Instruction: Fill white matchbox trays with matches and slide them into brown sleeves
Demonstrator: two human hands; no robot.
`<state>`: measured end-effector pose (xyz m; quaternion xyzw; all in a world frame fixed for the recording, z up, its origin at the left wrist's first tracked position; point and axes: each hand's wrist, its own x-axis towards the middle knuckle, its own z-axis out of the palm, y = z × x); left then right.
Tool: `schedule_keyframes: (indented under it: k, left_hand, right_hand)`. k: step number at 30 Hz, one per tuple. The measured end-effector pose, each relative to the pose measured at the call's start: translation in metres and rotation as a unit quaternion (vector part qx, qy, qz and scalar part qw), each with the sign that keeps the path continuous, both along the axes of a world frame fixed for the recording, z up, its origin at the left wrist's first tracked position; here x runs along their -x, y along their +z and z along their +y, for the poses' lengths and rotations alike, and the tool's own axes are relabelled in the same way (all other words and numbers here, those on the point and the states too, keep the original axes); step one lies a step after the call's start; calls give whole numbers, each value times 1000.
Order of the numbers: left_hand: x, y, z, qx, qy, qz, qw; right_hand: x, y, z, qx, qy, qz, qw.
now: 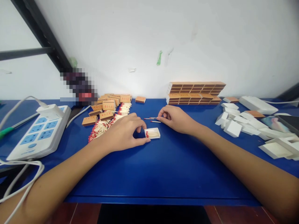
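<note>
A small white matchbox tray lies at mid-table with several red-headed matches inside. My left hand has thumb and forefinger at the tray's left end, one on either side, steadying it. Just beyond the tray, my right hand pinches the plain end of a match whose red head points left. Another match lies on the blue table right below that one. Left of the tray, partly behind my left hand, spreads a heap of loose matches.
Printed matchboxes are piled behind the loose matches, and a single matchbox lies near the wall. Stacked matchboxes stand at the back right. White empty trays crowd the right side. A power strip with cables occupies the left.
</note>
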<state>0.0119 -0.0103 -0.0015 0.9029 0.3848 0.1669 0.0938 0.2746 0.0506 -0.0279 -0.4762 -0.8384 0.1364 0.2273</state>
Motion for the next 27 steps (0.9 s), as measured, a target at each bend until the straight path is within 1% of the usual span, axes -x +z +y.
schedule_keyframes:
  k: [4, 7, 12, 15, 22, 24, 27]
  left_hand:
    - [0, 0, 1, 5, 1, 0, 1000]
    - [1, 0, 2, 4, 5, 2, 1000]
    - [0, 0, 3, 3, 0, 0, 1000]
    - [1, 0, 3, 5, 3, 4, 1000]
    - [1, 1, 3, 6, 2, 7, 1000]
    - [0, 1, 2, 6, 3, 6, 1000]
    - [1, 1, 3, 3, 13, 7, 1000]
  right_hand:
    - [-1, 5, 0, 25, -8, -17, 1000]
    - [-7, 8, -2, 17, -9, -13, 1000]
    - [-14, 13, -10, 48, 40, -21, 998]
    - [-11, 13, -14, 37, 52, -39, 997]
    - [-8, 7, -14, 45, 38, -35, 998]
    - [-8, 7, -13, 47, 37, -39, 997]
    - [-7, 13, -16, 45, 31, -30, 998]
